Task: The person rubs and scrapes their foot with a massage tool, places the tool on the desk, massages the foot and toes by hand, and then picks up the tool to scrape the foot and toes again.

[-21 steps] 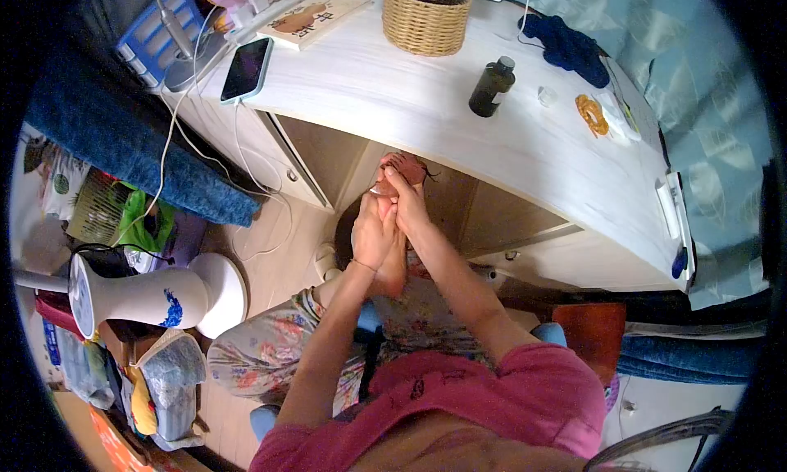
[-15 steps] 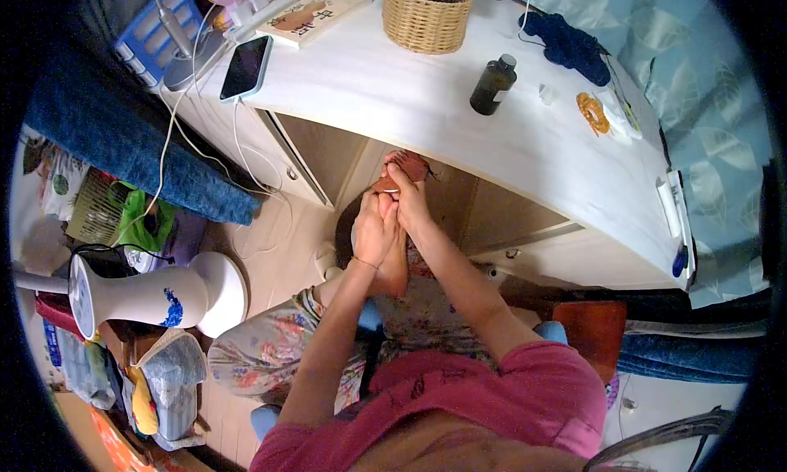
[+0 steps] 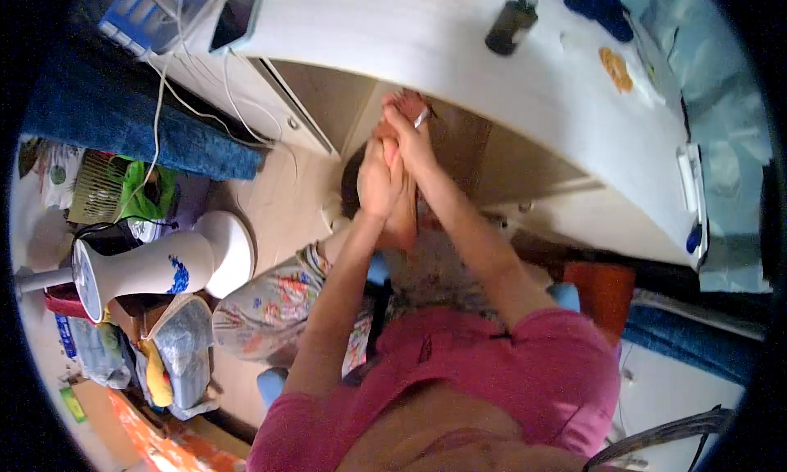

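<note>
A bare foot (image 3: 402, 226) is raised in front of the desk opening, its front part largely covered by my hands. My left hand (image 3: 377, 181) is closed round the foot near the toes. Just above it, my right hand (image 3: 410, 144) is closed, with its thumb laid over a reddish-pink thing (image 3: 412, 105). A small shiny white piece (image 3: 421, 116) shows beside that thing. Blur and the fingers hide what exactly the right hand grips.
The white desk (image 3: 352, 38) curves above my hands, carrying a phone (image 3: 237, 18), a dark bottle (image 3: 511, 25) and an orange coil (image 3: 616, 70). White cables hang at the left. A white pedestal (image 3: 147, 267) lies sideways beside bagged goods.
The view has shifted, so the desk and its things sit higher and the basket is mostly cut off. My hands stay together at the foot; a shiny white piece now shows by the right fingers.
</note>
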Available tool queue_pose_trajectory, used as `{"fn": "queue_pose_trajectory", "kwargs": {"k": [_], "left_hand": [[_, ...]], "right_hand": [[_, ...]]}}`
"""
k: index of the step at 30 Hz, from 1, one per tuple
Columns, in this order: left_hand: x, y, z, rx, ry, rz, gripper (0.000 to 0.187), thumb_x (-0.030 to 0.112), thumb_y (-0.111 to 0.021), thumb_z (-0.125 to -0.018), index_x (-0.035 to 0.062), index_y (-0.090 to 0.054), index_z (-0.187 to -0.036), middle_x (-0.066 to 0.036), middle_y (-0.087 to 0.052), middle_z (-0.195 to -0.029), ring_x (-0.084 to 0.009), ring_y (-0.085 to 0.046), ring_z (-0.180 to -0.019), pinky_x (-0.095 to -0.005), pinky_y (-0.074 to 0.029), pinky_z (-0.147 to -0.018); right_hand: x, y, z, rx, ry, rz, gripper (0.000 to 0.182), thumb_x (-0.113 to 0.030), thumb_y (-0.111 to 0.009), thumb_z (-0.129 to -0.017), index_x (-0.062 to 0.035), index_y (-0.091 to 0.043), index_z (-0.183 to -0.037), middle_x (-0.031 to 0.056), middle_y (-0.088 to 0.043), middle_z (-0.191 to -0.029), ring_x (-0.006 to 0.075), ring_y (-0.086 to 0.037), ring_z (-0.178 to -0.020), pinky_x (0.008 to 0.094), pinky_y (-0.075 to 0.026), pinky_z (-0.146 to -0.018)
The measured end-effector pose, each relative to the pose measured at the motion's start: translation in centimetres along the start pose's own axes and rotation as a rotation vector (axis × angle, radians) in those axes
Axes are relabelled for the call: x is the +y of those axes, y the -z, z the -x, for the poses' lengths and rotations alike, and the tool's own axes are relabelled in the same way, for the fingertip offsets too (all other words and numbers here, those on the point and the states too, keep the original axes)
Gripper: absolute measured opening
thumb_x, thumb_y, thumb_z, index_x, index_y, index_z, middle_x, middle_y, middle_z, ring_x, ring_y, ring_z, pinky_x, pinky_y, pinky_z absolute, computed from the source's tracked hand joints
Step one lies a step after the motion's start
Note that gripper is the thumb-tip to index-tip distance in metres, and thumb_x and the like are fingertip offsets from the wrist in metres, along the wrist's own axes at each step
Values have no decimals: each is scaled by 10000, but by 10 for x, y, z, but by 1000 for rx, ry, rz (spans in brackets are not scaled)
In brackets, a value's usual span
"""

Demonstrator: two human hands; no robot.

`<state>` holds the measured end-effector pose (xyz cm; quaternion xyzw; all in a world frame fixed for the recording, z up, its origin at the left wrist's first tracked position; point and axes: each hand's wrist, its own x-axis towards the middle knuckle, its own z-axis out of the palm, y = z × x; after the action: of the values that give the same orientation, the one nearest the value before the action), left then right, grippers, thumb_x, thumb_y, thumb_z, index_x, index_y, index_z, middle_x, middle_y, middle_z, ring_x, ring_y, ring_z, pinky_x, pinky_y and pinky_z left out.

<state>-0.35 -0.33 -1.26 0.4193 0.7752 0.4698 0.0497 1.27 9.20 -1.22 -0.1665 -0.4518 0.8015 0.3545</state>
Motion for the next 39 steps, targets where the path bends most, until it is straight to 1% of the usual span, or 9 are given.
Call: {"fn": "queue_pose_trajectory", "kwargs": {"k": [3, 5, 10, 12, 17, 20, 24, 34, 39], "left_hand": [[-1, -4, -1, 49, -60, 10, 274, 209, -466, -787, -14, -451, -946, -238, -478, -887, -407, -485, -790, -417, -415, -668], [-1, -7, -2, 151, -129, 60, 264, 215, -469, -789, -19, -454, -910, -233, -477, -861, -404, -485, -764, -420, -412, -657], [1, -3, -3, 76, -76, -20, 276, 197, -484, -788, -33, -451, -937, -231, -479, -904, -396, -491, -802, -412, -415, -678], [5, -4, -3, 90, -96, 51, 270, 199, -489, -786, -31, -453, -923, -229, -476, -902, -397, -487, -799, -412, -413, -678], [2, -8, -3, 39, -35, -21, 304, 241, -443, -816, -54, -458, -885, -230, -468, -823, -404, -463, -775, -405, -386, -674], [4, -9, -4, 116, -117, 88, 290, 237, -437, -820, -46, -463, -883, -223, -463, -816, -397, -462, -765, -404, -385, -667], [4, -8, -2, 82, -63, 44, 287, 233, -438, -818, -36, -466, -913, -213, -470, -835, -384, -472, -776, -404, -387, -675], [5, -6, -3, 82, -50, 13, 284, 201, -473, -792, -26, -464, -962, -216, -480, -903, -387, -482, -824, -403, -404, -700], [-1, -7, -3, 58, -42, 22, 295, 229, -441, -802, -37, -477, -924, -222, -466, -869, -387, -460, -819, -392, -382, -711]], "right_hand": [[-18, -13, 6, 46, 0, -179, 144, -89, -552, -768, -60, -526, -906, 2, -514, -768, 92, -491, -684, 220, -419, -577], [-15, -10, 9, 9, 0, -156, 138, -94, -555, -765, -60, -527, -895, 2, -515, -780, 94, -489, -696, 226, -417, -594], [1, 8, -5, 48, 111, 53, 131, -97, -562, -752, -58, -531, -873, 21, -522, -810, 108, -493, -714, 229, -412, -631], [-7, 4, 5, 88, 46, -239, 128, -101, -572, -727, -49, -547, -841, 21, -541, -753, 127, -512, -678, 243, -430, -586], [3, 19, 2, 61, 32, -134, 127, -93, -553, -765, -37, -529, -877, 27, -518, -746, 116, -493, -708, 238, -419, -622], [-12, 9, 6, 125, -39, -330, 128, -96, -554, -764, -38, -529, -875, 25, -518, -771, 118, -492, -705, 240, -421, -621], [-11, 9, 10, 28, 76, -192, 125, -101, -556, -762, -46, -531, -872, 20, -521, -789, 116, -491, -713, 237, -422, -622], [-10, 4, 9, 26, 187, 108, 133, -119, -545, -767, -47, -531, -878, 4, -526, -852, 87, -469, -779, 216, -386, -668], [-5, 0, 4, 139, 71, -68, 141, -114, -548, -764, -48, -534, -887, 5, -529, -873, 90, -477, -803, 222, -392, -670]]}}
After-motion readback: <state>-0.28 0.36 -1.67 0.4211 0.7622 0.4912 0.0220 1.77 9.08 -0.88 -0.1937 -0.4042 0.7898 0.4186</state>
